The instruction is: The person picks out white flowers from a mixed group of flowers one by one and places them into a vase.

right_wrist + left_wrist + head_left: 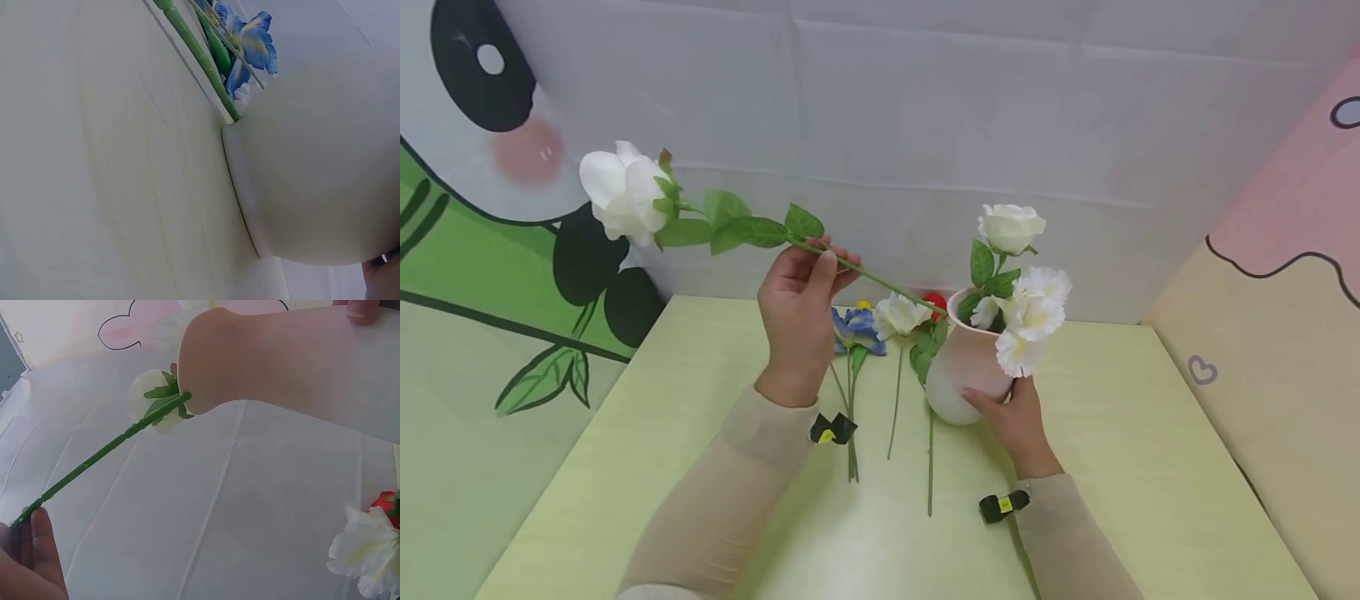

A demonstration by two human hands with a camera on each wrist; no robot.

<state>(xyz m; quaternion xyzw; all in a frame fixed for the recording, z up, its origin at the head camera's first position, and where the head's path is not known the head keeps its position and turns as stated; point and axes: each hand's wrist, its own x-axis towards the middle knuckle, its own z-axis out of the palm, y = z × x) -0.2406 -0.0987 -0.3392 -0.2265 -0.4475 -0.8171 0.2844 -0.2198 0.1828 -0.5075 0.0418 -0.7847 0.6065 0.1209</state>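
Observation:
My left hand (pixel 797 329) pinches the green stem of a white artificial rose (pixel 625 192) between thumb and fingers. The bloom points left, and the stem's lower end meets the rim of a pale pink vase (pixel 958 379). In the left wrist view the stem tip (pixel 186 397) is at the vase mouth; whether it is inside I cannot tell. My right hand (pixel 1021 429) grips the vase low on its right side, thumb in front, other fingers mostly hidden. Another white rose (pixel 1011 229) and a ruffled white flower (pixel 1036 312) stand in the vase.
Left of the vase lie a blue flower (pixel 859 329), a ruffled white flower (pixel 901 317), a red flower (pixel 934 303) and a yellow one (pixel 862 305), stems toward me on the pale table (pixel 1097 400). A white cloth wall (pixel 887 125) rises behind; printed panels flank both sides.

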